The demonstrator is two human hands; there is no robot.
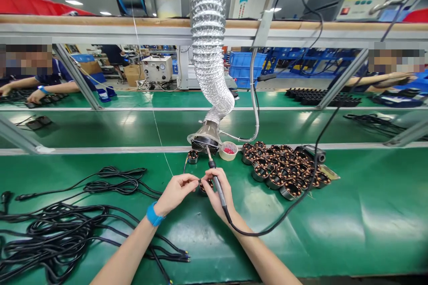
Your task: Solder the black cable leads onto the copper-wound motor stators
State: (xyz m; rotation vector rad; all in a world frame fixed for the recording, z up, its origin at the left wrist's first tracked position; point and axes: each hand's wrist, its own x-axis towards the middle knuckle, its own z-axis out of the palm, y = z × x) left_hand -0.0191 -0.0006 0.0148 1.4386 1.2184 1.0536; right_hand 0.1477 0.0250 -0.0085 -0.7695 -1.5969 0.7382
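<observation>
My left hand, with a blue band on its wrist, pinches something too small to make out beside a copper-wound stator. My right hand holds a soldering iron, its tip pointing up and away, while its thumb and fingertip meet my left fingertips over the stator. That stator is partly hidden by my fingers. Just behind stands another stator with a thin wire at its left. A round tub with red bits sits beside the fume hood.
Black cables lie coiled on the left. Many stators are grouped at the right. The iron's cord loops over the right side. A silver duct hangs in the centre. Two people work across the bench at far left and far right.
</observation>
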